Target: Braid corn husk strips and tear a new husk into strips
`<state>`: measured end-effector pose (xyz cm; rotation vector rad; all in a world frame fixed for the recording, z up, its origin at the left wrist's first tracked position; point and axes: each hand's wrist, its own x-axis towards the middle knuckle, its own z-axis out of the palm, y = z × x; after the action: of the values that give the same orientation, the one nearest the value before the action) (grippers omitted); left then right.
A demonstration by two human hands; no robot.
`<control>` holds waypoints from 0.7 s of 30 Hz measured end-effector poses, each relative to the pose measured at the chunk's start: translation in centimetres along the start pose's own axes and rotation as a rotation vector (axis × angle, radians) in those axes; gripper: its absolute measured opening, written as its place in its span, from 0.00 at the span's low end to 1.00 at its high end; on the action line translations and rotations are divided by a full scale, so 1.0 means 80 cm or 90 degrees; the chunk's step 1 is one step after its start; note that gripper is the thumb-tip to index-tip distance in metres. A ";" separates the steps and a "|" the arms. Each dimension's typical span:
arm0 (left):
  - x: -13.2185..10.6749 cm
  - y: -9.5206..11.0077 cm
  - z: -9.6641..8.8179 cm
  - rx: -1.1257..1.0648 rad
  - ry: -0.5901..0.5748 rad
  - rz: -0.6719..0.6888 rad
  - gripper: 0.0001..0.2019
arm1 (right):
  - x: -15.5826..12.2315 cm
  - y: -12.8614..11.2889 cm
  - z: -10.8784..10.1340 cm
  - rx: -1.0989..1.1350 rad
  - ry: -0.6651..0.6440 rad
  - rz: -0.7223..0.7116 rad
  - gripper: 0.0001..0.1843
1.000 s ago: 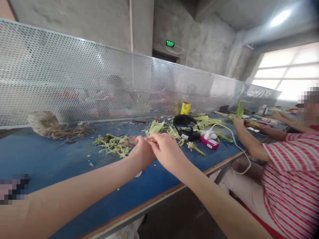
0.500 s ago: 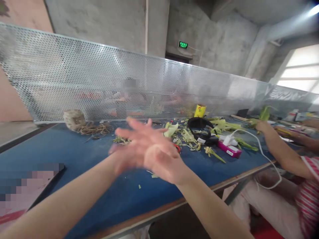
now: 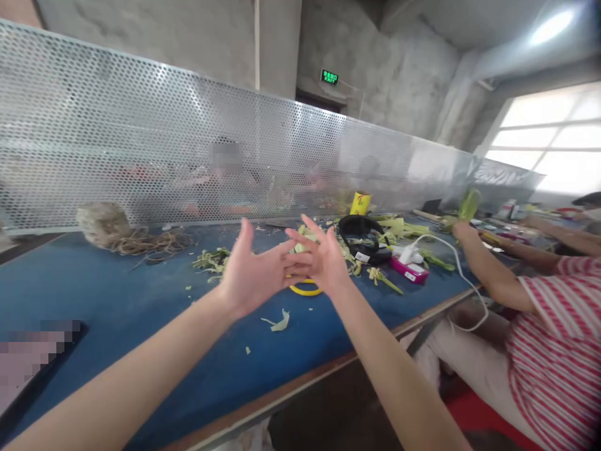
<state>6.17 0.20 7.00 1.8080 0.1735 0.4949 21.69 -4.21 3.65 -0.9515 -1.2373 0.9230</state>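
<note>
I held both hands near the centre of the frame, above the blue tabletop point(image 3: 117, 294). The left hand point(image 3: 256, 275) stood thumb up, fingers extended rightward; the right hand point(image 3: 329, 266) opposed it, its fingers directed to the upper left and across those of the left. Grip state: digits spread on both hands, nothing visibly pinched; whether the crossed fingers touched, I could not tell. The left forearm point(image 3: 154, 369) reached in from the lower left corner, the right forearm point(image 3: 387, 357) from the lower right. The yellow loop point(image 3: 306, 292) lay at centre, partly hidden behind the fingers; leaf shreds point(image 3: 210, 263) lay left of it. In my judgement, meshing the fingers cleanly called for loose wrists, matched palm heights and clearance above the loop
</note>
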 end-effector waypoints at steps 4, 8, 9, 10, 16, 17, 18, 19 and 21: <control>0.007 0.004 -0.011 -0.149 0.053 0.049 0.43 | -0.014 0.005 -0.047 0.137 0.147 -0.043 0.29; 0.039 -0.008 0.021 -0.096 0.018 -0.102 0.44 | -0.017 0.002 -0.031 0.169 -0.029 -0.005 0.33; 0.045 -0.011 0.034 -0.086 0.009 -0.088 0.43 | -0.015 0.002 -0.026 0.175 -0.024 0.021 0.34; 0.048 -0.014 0.045 -0.069 -0.033 -0.063 0.40 | -0.013 0.003 -0.023 0.182 0.008 0.036 0.35; 0.044 -0.019 0.046 -0.029 -0.133 -0.012 0.38 | -0.014 0.004 -0.033 0.211 0.042 0.027 0.36; 0.043 -0.018 0.040 -0.024 -0.128 -0.002 0.39 | -0.014 0.002 -0.033 0.203 0.032 0.025 0.36; 0.041 -0.018 0.035 -0.009 -0.123 0.014 0.39 | -0.013 0.001 -0.031 0.196 0.023 0.025 0.36; 0.039 -0.018 0.030 0.021 -0.112 0.034 0.39 | -0.012 0.000 -0.028 0.191 0.013 0.025 0.36; 0.035 -0.017 0.024 0.173 -0.085 0.086 0.39 | -0.008 0.000 -0.020 0.199 -0.010 0.014 0.35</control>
<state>9.71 -0.09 5.99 2.1222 0.0264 0.4596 23.20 -4.96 3.30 -0.7110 -1.0582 1.1050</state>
